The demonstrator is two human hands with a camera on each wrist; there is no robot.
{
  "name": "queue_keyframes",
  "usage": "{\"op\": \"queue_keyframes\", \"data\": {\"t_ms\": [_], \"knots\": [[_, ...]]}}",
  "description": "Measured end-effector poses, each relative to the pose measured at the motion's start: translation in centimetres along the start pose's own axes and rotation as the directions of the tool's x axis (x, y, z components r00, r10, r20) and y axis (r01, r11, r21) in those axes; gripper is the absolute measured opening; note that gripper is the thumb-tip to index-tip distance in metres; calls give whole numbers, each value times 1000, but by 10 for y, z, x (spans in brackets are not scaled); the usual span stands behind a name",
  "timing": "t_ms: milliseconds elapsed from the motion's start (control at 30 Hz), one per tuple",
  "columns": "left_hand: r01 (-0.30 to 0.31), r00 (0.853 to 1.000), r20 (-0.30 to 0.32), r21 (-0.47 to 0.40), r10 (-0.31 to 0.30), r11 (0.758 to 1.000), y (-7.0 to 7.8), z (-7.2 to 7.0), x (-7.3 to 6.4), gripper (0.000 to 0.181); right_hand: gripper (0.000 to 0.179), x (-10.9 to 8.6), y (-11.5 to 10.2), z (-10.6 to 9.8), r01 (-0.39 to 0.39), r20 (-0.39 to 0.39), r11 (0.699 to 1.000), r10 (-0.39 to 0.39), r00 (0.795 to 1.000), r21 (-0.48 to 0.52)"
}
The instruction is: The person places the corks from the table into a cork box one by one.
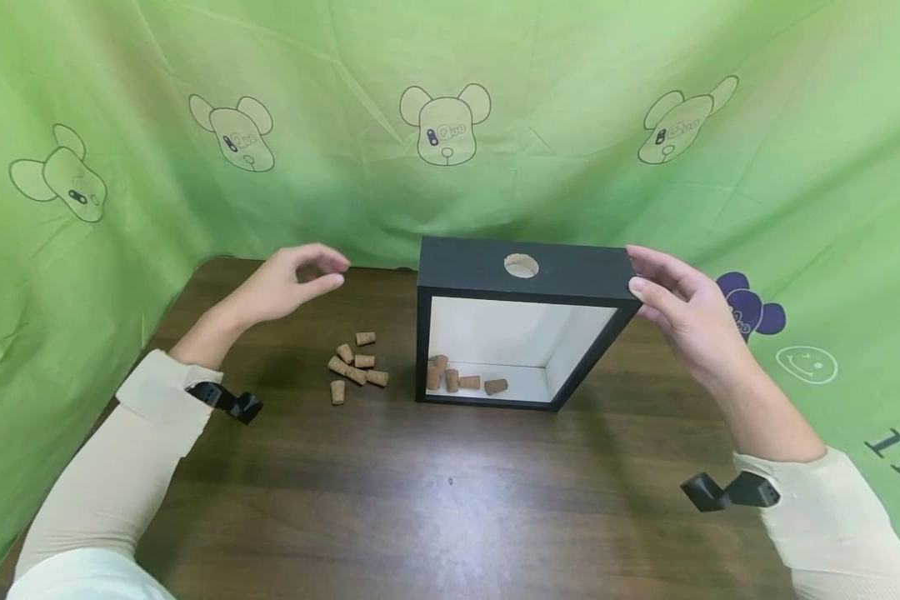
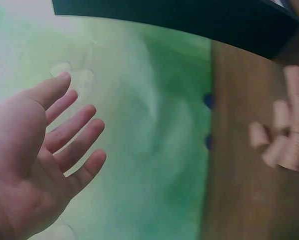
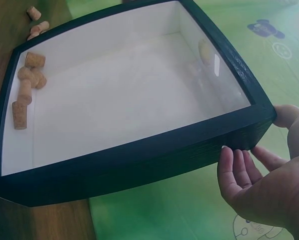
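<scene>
A black box frame point(image 1: 465, 265) with a white inside stands upright on the table, a round hole point(image 1: 522, 266) in its top. Several corks point(image 1: 470, 382) lie at the bottom inside, mostly toward the left. My right hand point(image 1: 682, 312) grips the box's upper right corner, thumb at the top edge and fingers against the side in the right wrist view. To the left of the box, my left hand point(image 1: 288, 282) hovers with nothing in it; its fingers point(image 2: 79, 150) are spread and slightly bent in the left wrist view. Several loose corks point(image 1: 364, 361) lie on the table below it.
The brown wooden table point(image 1: 390, 492) carries the box and corks. A green cloth point(image 1: 345, 167) with printed bear heads hangs behind and around the table, close to the box's back. A small camera is strapped to each wrist.
</scene>
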State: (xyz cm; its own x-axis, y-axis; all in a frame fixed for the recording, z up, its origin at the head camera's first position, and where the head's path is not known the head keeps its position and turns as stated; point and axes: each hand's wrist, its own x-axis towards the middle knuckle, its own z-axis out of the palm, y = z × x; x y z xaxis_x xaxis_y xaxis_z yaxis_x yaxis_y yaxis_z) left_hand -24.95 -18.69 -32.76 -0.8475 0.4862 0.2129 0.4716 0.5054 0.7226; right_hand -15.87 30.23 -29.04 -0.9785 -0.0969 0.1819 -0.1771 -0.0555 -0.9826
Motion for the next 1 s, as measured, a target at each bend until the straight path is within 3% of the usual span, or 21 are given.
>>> {"op": "queue_keyframes", "data": {"t_ms": [200,533,767,1000], "knots": [[33,998,51,-30,-32,999,-36,12,-30,27,41,0,0,1,1,4,1000,-1,1000,7],[53,990,132,-42,-47,998,-69,37,-67,27,43,-1,0,0,-3,0,1000,3,1000,21],[60,981,188,-49,-50,997,-84,59,-82,28,41,-1,0,0,-6,-3,1000,6,1000,7],[83,975,214,-78,-64,994,-94,79,-88,27,41,-1,0,0,-6,-3,1000,6,1000,14]]}}
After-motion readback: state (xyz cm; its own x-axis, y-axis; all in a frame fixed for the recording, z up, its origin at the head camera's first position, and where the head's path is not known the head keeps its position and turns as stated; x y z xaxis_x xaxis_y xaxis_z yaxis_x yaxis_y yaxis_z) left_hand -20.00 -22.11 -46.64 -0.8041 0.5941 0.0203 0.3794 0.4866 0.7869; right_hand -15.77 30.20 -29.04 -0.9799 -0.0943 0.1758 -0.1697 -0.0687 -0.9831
